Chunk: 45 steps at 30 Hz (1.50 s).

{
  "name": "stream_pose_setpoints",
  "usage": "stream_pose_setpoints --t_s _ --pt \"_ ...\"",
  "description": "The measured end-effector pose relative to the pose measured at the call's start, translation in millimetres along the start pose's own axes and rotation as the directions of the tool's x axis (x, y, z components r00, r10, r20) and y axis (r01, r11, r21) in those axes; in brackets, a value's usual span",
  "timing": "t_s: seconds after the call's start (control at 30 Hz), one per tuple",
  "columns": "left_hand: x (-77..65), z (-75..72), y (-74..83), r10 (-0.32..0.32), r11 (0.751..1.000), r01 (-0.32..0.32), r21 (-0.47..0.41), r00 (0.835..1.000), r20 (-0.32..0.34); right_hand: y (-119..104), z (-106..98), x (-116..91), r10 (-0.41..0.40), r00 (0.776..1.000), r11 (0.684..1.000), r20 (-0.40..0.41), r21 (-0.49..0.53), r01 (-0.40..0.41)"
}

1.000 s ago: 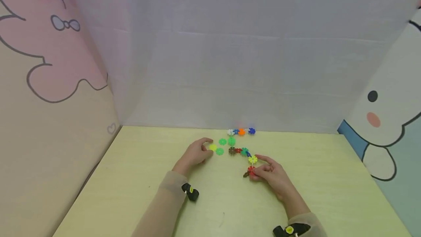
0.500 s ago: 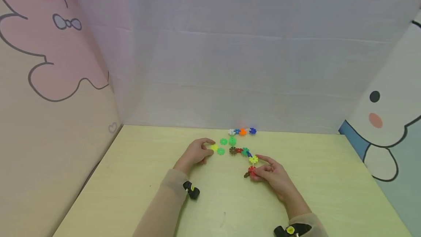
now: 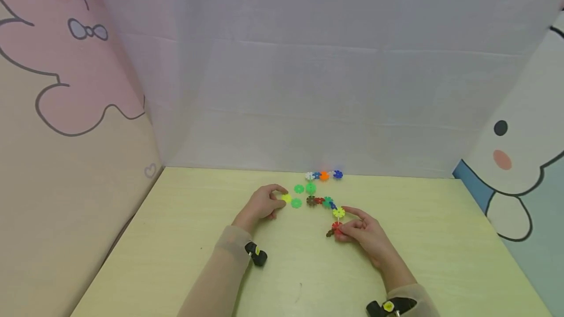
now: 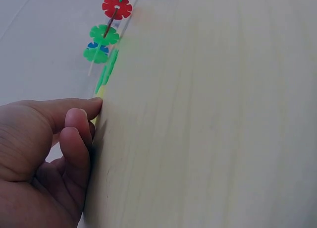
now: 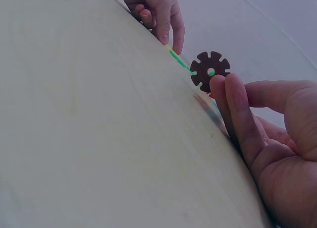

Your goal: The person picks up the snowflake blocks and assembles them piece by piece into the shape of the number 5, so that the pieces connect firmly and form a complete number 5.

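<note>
My left hand [image 3: 262, 203] holds a yellow snowflake disc [image 3: 287, 198] between thumb and index finger, flat on the table. Beside it, to the right, lie two flat green snowflake discs [image 3: 296, 203]; the edges look close, and I cannot tell whether they join. A chain of interlocked snowflake discs runs from a brown disc [image 3: 311, 200] past a teal disc [image 3: 327, 202] to a yellow one. At its near end, my right hand [image 3: 366, 235] pinches a red disc [image 3: 337, 226], its index fingertip by the chain's yellow disc [image 3: 339, 212]. A small brown disc [image 5: 210, 71] stands upright there.
Behind the chain, a green disc [image 3: 310, 188] stands close to a row with white, blue and orange discs [image 3: 324, 175] near the table's back edge. The pale wooden table [image 3: 211, 268] meets a white curtain [image 3: 282, 111]. Printed side panels flank it.
The left hand has shifted very slightly right, along with its yellow disc and the nearer green disc. The right hand and the chain have stayed put.
</note>
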<state>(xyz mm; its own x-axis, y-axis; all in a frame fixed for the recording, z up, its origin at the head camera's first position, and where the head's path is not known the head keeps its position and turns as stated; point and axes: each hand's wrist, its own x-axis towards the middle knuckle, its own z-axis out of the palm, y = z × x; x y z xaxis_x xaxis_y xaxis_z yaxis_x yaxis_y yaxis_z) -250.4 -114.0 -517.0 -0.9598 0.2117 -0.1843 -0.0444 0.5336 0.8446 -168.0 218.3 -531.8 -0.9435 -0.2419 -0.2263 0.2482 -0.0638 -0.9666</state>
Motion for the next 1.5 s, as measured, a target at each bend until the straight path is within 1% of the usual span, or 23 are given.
stream_pose_setpoints --t_s 0.4,0.67,0.9,1.03,1.13,1.27,1.37,1.5 --pt "-0.2 -1.3 -0.2 -0.02 1.0 0.02 -0.015 1.0 0.008 2.3 -0.5 1.5 -0.012 1.0 1.0 0.008 0.008 0.012" --pt "0.2 -0.7 -6.1 -0.027 1.0 0.027 -0.016 1.0 0.002 2.1 -0.4 0.2 -0.009 1.0 1.0 0.011 0.012 0.009" --pt "-6.2 1.9 -6.7 0.011 0.999 -0.012 -0.043 1.0 -0.021 0.9 0.3 -0.9 -0.009 1.0 1.0 0.011 0.008 0.009" --pt "-7.5 2.4 -5.2 0.007 0.999 -0.009 -0.051 1.0 -0.03 0.2 0.3 -1.0 -0.011 1.0 1.0 0.007 0.004 0.01" --pt "-6.6 2.5 -3.8 0.016 0.999 -0.016 -0.029 0.999 -0.032 -0.5 0.7 -1.1 -0.008 1.0 1.0 0.003 0.001 0.008" --pt "-3.7 3.2 -1.5 0.025 0.999 -0.023 0.04 0.999 -0.031 -0.8 1.1 -1.1 -0.003 1.0 1.0 0.003 0.002 0.003" --pt "-1.2 4.0 -0.2 0.02 0.997 -0.017 0.08 0.999 -0.03 -0.3 1.1 -0.8 -0.005 1.0 1.0 0.001 0.004 0.005" --pt "0.7 4.9 1.4 0.007 0.994 -0.003 0.111 0.999 -0.036 0.4 0.1 -0.5 -0.005 1.0 1.0 0.005 0.007 0.005"
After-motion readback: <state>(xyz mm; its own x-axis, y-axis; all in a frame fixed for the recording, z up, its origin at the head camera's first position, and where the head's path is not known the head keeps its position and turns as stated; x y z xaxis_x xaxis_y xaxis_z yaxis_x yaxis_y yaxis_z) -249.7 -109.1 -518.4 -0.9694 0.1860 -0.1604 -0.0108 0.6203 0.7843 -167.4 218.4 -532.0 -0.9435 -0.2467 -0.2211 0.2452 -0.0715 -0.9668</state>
